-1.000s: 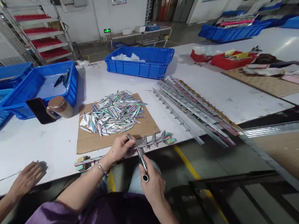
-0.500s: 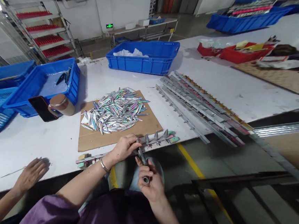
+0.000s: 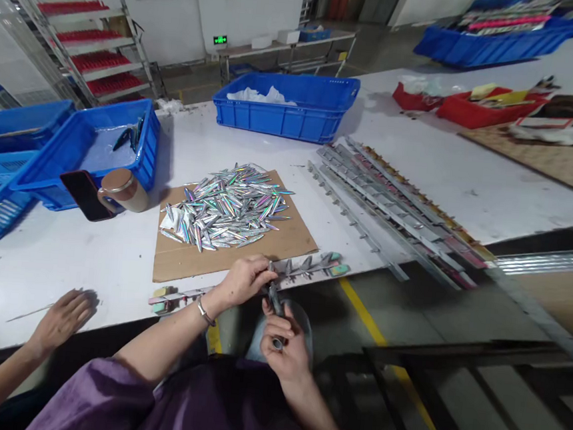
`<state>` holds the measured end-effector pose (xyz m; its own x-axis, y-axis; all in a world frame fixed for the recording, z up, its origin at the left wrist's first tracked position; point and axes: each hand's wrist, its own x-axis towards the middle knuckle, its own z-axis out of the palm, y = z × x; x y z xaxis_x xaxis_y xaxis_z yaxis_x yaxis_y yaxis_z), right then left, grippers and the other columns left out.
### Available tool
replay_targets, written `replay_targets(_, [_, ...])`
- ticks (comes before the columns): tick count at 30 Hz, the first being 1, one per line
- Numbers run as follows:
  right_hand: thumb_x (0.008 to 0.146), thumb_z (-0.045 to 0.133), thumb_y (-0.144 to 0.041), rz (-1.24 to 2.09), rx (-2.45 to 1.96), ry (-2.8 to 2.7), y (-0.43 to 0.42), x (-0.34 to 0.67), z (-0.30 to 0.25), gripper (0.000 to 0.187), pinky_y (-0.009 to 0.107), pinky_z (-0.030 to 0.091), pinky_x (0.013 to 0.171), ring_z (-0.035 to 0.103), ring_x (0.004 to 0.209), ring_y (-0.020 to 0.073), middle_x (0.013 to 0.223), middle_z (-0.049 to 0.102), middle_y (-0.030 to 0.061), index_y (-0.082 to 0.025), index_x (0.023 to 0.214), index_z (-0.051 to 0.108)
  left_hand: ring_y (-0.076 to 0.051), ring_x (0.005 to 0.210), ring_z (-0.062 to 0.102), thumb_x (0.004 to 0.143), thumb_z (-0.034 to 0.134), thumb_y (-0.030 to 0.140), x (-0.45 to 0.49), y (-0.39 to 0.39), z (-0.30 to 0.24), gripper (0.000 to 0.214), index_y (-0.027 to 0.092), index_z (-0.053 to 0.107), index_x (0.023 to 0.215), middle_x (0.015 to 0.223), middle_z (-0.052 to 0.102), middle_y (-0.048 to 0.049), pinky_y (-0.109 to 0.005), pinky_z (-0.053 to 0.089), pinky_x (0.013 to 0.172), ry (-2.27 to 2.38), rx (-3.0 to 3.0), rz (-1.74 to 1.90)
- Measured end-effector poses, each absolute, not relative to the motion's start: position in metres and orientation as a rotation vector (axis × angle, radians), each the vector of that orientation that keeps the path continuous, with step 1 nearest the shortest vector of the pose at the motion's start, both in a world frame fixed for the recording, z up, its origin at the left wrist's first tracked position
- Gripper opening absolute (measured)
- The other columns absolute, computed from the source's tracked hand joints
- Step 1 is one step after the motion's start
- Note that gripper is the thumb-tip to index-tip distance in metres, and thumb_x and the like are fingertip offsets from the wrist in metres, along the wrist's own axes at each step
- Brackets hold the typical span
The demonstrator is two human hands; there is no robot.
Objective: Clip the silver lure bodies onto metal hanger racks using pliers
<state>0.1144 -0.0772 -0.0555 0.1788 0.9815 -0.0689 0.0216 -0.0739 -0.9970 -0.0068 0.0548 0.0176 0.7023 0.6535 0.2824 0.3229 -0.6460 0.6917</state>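
My left hand (image 3: 247, 280) is closed, its thumb and fingertips pinched at a long narrow rail (image 3: 306, 278) along the table's front edge. What the pinch holds is mostly hidden. Small grey pointed pieces (image 3: 306, 264) stand up from the rail to the right of the fingers. In my right hand (image 3: 287, 349), below the rail, is a grey metal tool (image 3: 275, 301) with a round hollow end; its tip reaches up to the left fingertips. Beyond the hands, a heap of shiny silver lure-shaped pieces (image 3: 232, 203) lies on a cardboard sheet (image 3: 176, 269).
More metal rails (image 3: 378, 203) lie to the right. Blue bins (image 3: 279, 117) stand at the back and left, with a mug (image 3: 125, 191) and a phone (image 3: 85, 195) at the left. Another person's hand (image 3: 64, 319) rests on the table at the left.
The camera view has shifted slightly. Both my hands stay at the same spot on the rail, with the tool still in my right hand.
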Motion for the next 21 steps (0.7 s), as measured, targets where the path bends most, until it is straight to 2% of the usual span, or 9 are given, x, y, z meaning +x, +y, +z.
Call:
replay_targets(1, [0.106, 0.018, -0.044, 1.117, -1.327, -0.987, -0.078, 0.115, -0.057, 0.061, 0.020, 0.035, 0.039, 0.036, 0.037, 0.0093, 0.048, 0.046, -0.0087, -0.016, 0.092, 0.070, -0.018, 0.078, 0.060, 0.105, 0.047, 0.044, -0.007, 0.054, 0.018, 0.038, 0.017, 0.065, 0.085, 0.082, 0.063, -0.0057, -0.027, 0.045, 0.073, 0.741, 2.292, 0.694])
replay_targets(3, [0.104, 0.033, -0.050, 1.018, -1.346, -0.875, -0.083, 0.119, -0.059, 0.050, 0.023, 0.041, 0.045, 0.048, 0.043, 0.0119, 0.056, 0.055, -0.0037, -0.018, 0.099, 0.070, -0.018, 0.078, 0.060, 0.103, 0.050, 0.040, -0.007, 0.053, 0.017, 0.032, 0.017, 0.064, 0.085, 0.083, 0.063, -0.0058, -0.028, 0.045, 0.073, 0.751, 2.309, 0.680])
replay_targets(6, [0.094, 0.057, -0.050, 0.645, -1.633, -1.062, -0.092, 0.129, -0.054, 0.038, 0.032, 0.049, 0.065, 0.066, 0.071, 0.0219, 0.082, 0.072, 0.0076, -0.021, 0.113, 0.070, -0.019, 0.079, 0.060, 0.099, 0.057, 0.032, -0.006, 0.053, 0.015, 0.021, 0.018, 0.063, 0.084, 0.082, 0.063, -0.0057, -0.028, 0.046, 0.073, 0.797, 2.349, 0.642])
replay_targets(8, [0.091, 0.059, -0.045, 0.479, -1.784, -1.242, -0.094, 0.132, -0.049, 0.036, 0.035, 0.048, 0.074, 0.067, 0.082, 0.0256, 0.094, 0.074, 0.0117, -0.022, 0.117, 0.070, -0.019, 0.080, 0.061, 0.096, 0.060, 0.026, -0.006, 0.052, 0.013, 0.015, 0.018, 0.062, 0.082, 0.082, 0.063, -0.0055, -0.028, 0.046, 0.073, 0.829, 2.357, 0.625])
replay_targets(9, [0.091, 0.058, -0.043, 0.484, -1.809, -1.256, -0.093, 0.132, -0.047, 0.036, 0.035, 0.046, 0.074, 0.066, 0.082, 0.0254, 0.094, 0.074, 0.0120, -0.022, 0.117, 0.070, -0.019, 0.080, 0.061, 0.094, 0.060, 0.023, -0.005, 0.052, 0.013, 0.013, 0.018, 0.062, 0.082, 0.082, 0.064, -0.0055, -0.028, 0.046, 0.073, 0.837, 2.353, 0.624])
replay_targets(12, [0.087, 0.064, -0.047, 0.871, -1.589, -0.964, -0.086, 0.128, -0.050, 0.035, 0.030, 0.042, 0.061, 0.059, 0.067, 0.0202, 0.077, 0.067, 0.0054, -0.023, 0.112, 0.067, -0.019, 0.077, 0.060, 0.088, 0.060, 0.017, -0.005, 0.049, 0.016, 0.007, 0.018, 0.062, 0.082, 0.080, 0.063, -0.0048, -0.028, 0.045, 0.071, 0.844, 2.326, 0.636])
replay_targets(15, [0.088, 0.058, -0.061, 1.214, -1.276, -0.675, -0.077, 0.124, -0.062, 0.040, 0.025, 0.033, 0.047, 0.039, 0.046, 0.0128, 0.055, 0.046, -0.0060, -0.023, 0.097, 0.062, -0.019, 0.077, 0.060, 0.080, 0.055, 0.009, -0.005, 0.047, 0.019, 0.015, 0.018, 0.064, 0.088, 0.080, 0.064, -0.0041, -0.028, 0.045, 0.072, 0.833, 2.314, 0.663])
replay_targets(18, [0.087, 0.064, -0.059, 1.556, -0.878, -0.383, -0.073, 0.120, -0.075, 0.040, 0.017, 0.030, 0.047, 0.021, 0.041, 0.0055, 0.053, 0.028, -0.0133, -0.020, 0.092, 0.063, -0.020, 0.078, 0.060, 0.071, 0.052, 0.006, -0.006, 0.048, 0.019, 0.031, 0.018, 0.064, 0.097, 0.084, 0.065, -0.0047, -0.030, 0.046, 0.073, 0.823, 2.327, 0.681])
replay_targets(21, [0.087, 0.073, -0.048, 1.758, -0.487, -0.100, -0.075, 0.117, -0.084, 0.032, 0.012, 0.033, 0.053, 0.021, 0.041, 0.0019, 0.054, 0.026, -0.0150, -0.020, 0.100, 0.065, -0.022, 0.080, 0.061, 0.067, 0.051, 0.006, -0.005, 0.048, 0.017, 0.036, 0.017, 0.065, 0.099, 0.085, 0.065, -0.0058, -0.031, 0.048, 0.075, 0.835, 2.352, 0.677])
